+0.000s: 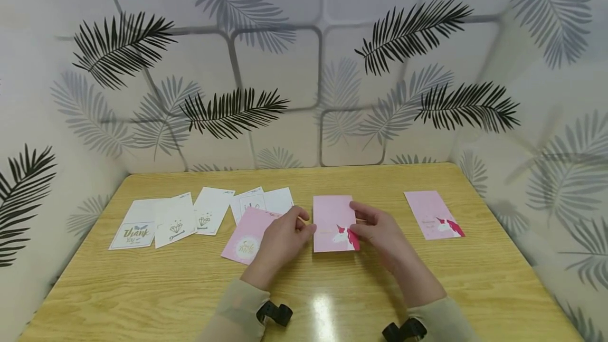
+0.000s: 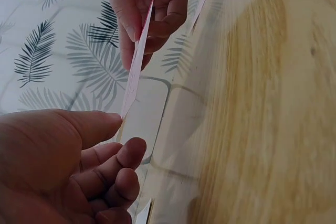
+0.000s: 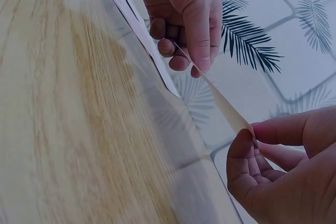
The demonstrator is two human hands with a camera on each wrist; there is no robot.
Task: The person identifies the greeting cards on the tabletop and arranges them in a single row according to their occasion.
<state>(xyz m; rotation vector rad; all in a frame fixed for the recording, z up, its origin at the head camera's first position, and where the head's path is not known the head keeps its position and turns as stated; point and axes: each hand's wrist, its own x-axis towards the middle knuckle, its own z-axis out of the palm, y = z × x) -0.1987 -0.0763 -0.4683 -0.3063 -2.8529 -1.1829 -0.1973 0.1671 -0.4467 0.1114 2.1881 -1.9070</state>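
A pink unicorn card [image 1: 332, 220] is held up over the table between my two hands, in the middle of the head view. My right hand [image 1: 380, 231] pinches its right edge, thumb in front and fingers behind; the right wrist view shows this hand [image 3: 283, 156] at the card's near end. At the left edge, my left hand [image 1: 287, 239] holds the card with the thumb on its face and the fingers loosely curled beside it. The left wrist view shows the card [image 2: 137, 66] almost edge-on, running from the left thumb to the right hand [image 2: 152, 9].
Left of my hands lie a pink card with a white circle [image 1: 244, 234], a "Thank you" card [image 1: 135, 226], two diamond cards including one [image 1: 176, 220], and other white cards [image 1: 280, 199]. Another unicorn card [image 1: 433, 212] lies right on the wooden table [image 1: 157, 294]. Leaf-patterned wall behind.
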